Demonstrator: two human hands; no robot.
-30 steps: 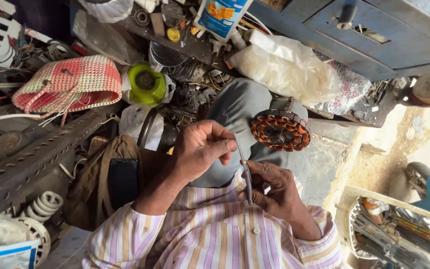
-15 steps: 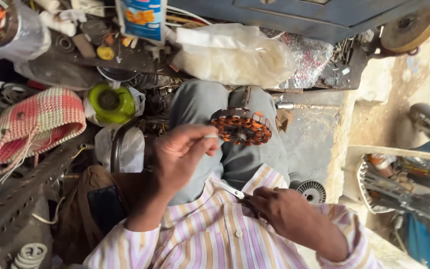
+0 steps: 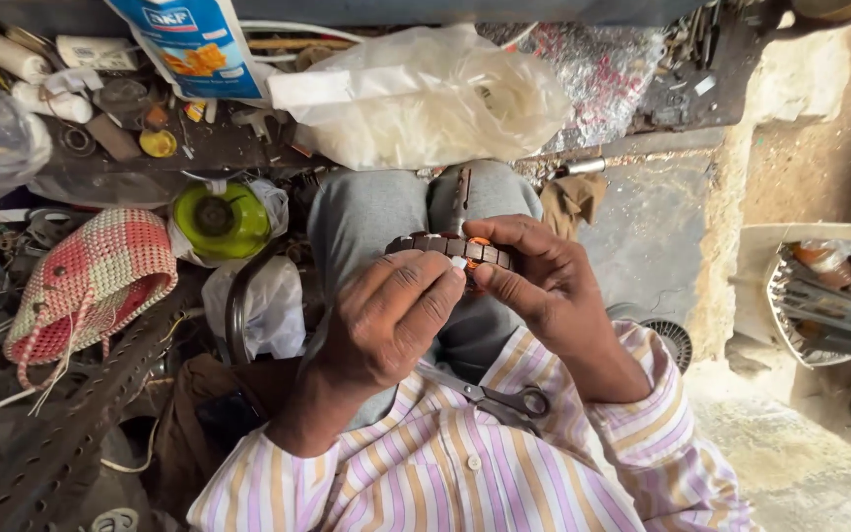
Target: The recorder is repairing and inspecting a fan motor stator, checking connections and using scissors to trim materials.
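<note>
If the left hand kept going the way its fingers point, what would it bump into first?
Probably the round motor winding: the left hand has its fingertips almost on it already, beside the right hand.

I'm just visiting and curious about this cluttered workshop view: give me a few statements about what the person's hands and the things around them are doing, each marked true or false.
1. Both hands hold the round wound motor part. True: left hand, right hand.
2. The scissors are in the right hand. False: they lie on the striped shirt.
3. A pink woven bag lies at the left. True.
4. The green spool sits inside that bag. False: it sits beside it.
</note>
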